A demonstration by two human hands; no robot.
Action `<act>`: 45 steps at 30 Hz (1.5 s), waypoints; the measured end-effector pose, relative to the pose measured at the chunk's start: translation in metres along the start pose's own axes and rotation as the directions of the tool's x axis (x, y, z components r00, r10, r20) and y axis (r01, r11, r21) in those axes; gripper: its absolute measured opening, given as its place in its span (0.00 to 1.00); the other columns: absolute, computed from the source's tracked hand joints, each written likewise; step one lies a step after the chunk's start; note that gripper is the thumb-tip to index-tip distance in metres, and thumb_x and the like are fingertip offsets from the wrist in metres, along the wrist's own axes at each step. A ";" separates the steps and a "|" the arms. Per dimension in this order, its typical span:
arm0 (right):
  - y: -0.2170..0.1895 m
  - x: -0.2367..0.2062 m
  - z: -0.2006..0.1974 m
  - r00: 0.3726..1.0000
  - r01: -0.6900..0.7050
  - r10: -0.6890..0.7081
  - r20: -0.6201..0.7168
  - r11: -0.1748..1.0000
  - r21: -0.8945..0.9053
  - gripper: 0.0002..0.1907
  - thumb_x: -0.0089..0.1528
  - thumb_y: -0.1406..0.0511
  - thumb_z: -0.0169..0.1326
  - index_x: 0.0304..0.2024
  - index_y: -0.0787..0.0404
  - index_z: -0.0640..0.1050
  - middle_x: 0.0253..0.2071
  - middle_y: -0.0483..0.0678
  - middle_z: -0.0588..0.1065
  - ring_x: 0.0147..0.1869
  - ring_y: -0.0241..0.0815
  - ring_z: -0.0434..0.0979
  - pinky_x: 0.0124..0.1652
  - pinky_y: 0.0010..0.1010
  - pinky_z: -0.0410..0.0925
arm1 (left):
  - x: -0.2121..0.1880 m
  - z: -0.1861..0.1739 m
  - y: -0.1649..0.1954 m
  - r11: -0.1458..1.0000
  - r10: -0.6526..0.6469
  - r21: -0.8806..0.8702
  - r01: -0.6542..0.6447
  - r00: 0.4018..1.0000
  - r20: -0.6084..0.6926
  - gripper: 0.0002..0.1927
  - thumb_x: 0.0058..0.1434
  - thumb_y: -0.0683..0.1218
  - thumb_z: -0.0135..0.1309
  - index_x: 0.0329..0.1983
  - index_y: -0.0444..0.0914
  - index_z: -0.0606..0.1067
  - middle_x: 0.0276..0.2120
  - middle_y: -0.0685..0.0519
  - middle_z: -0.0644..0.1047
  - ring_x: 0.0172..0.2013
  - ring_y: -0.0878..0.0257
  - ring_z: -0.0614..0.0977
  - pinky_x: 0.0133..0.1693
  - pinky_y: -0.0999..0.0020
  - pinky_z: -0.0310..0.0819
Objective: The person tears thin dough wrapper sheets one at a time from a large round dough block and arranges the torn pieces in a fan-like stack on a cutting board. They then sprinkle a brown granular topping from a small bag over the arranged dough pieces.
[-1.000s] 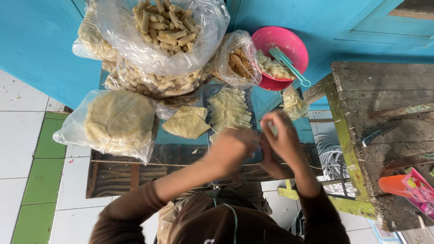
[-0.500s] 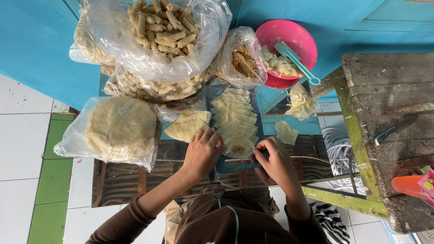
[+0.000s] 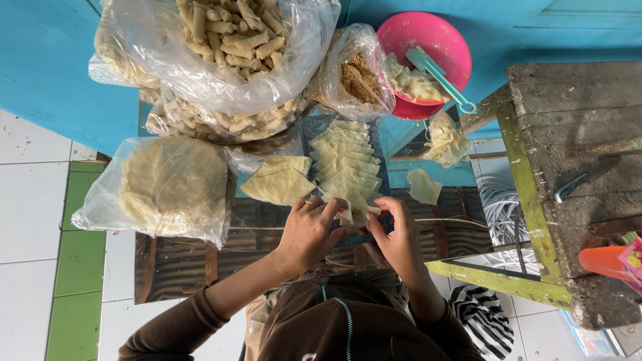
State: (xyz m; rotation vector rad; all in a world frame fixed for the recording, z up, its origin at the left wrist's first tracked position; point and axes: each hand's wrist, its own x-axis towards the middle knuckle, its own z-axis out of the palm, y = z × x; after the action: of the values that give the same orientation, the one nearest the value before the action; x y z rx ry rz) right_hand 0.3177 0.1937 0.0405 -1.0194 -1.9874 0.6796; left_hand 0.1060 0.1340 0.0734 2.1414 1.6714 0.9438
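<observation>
both hands pinched on one folded wrapper [image 3: 352, 212]: left hand [image 3: 309, 234] at its left edge, right hand [image 3: 399, 237] at its right. long axis crosswise between them, tip toward the row of folded wrappers [image 3: 344, 160] just beyond on the tabletop [image 3: 200, 264].

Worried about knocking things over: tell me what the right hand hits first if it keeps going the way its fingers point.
The right hand points up-left in the picture at the folded wrapper it already pinches. Beyond that lies the row of folded wrappers, likely next, though depth is unclear.
</observation>
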 end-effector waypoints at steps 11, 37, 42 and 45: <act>-0.006 -0.009 0.007 0.999 -0.008 0.008 -0.051 1.000 0.015 0.14 0.62 0.71 0.63 0.49 0.65 0.76 0.39 0.48 0.79 0.36 0.34 0.79 0.38 0.25 0.72 | -0.006 0.016 0.000 0.998 0.009 0.070 -0.005 0.998 -0.060 0.11 0.59 0.44 0.60 0.45 0.46 0.80 0.43 0.58 0.81 0.43 0.57 0.78 0.45 0.60 0.69; -0.003 -0.008 0.001 0.980 0.142 -0.138 0.143 0.990 -0.021 0.23 0.62 0.71 0.62 0.58 0.64 0.71 0.50 0.54 0.77 0.49 0.47 0.81 0.45 0.33 0.74 | -0.014 0.017 -0.007 0.998 0.055 0.040 -0.052 0.995 -0.079 0.14 0.57 0.42 0.59 0.47 0.44 0.79 0.47 0.59 0.81 0.45 0.56 0.78 0.46 0.60 0.69; -0.006 -0.004 -0.004 0.960 0.133 -0.132 0.245 0.991 0.011 0.26 0.62 0.71 0.62 0.62 0.65 0.69 0.51 0.54 0.77 0.49 0.46 0.83 0.46 0.33 0.75 | -0.010 0.023 -0.009 0.994 0.075 0.091 -0.066 0.993 -0.094 0.09 0.58 0.43 0.58 0.42 0.44 0.77 0.44 0.59 0.81 0.44 0.57 0.78 0.46 0.60 0.69; -0.008 0.003 -0.003 0.952 0.193 -0.182 0.244 0.981 -0.023 0.27 0.61 0.70 0.63 0.60 0.65 0.70 0.49 0.54 0.78 0.47 0.48 0.81 0.44 0.34 0.74 | -0.002 0.028 -0.011 0.995 0.023 0.095 -0.016 0.997 -0.069 0.08 0.57 0.43 0.57 0.41 0.42 0.76 0.37 0.56 0.81 0.42 0.56 0.79 0.45 0.59 0.70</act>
State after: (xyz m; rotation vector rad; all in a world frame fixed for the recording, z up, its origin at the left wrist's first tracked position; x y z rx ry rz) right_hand 0.3158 0.1925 0.0489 -0.7896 -2.2872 0.6814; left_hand 0.1155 0.1400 0.0455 2.2130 1.7644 0.9752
